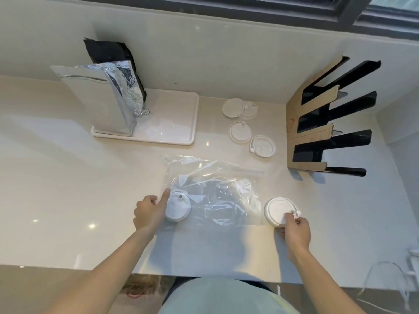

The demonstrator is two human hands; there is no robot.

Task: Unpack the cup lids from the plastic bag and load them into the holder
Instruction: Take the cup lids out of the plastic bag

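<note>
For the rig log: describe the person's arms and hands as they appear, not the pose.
Both forearms are bare to the frame's lower edge; no sleeves show. The left hand and right hand wear no gloves. No watch, ring or bracelet shows. A pale green garment covers the torso below.

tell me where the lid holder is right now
In the head view the lid holder stands at the counter's far right against the wall, just right of the loose lids lying on the counter.

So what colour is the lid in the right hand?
White, seen in the head view: the lid held by the right hand.
</note>
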